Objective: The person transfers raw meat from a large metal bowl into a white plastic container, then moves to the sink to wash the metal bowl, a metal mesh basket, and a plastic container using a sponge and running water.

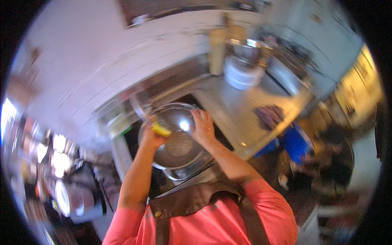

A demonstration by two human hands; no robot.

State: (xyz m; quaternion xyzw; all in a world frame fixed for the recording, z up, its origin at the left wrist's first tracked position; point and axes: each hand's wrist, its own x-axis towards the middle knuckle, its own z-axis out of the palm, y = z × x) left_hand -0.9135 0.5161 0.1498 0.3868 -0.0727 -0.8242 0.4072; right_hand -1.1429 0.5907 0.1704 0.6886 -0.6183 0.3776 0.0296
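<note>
A wide, shiny metal bowl (179,148) lies over a dark sink basin (134,139), with its inside facing up. My left hand (151,137) grips a yellow sponge (161,130) at the bowl's left inner side. Across from it, my right hand (202,126) holds the bowl near its upper right rim, fingers pointing away from me. Under the bowl's near edge, part of another metal vessel (177,174) shows; the rest of it is hidden.
A metal counter (223,113) adjoins the sink on the right, bearing a crumpled dark cloth (269,117) and a white round container (242,75) with metal ware on top. Upright boards (216,52) lean at the wall. A faucet (137,105) stands behind the bowl. Blurred kitchenware fills the left.
</note>
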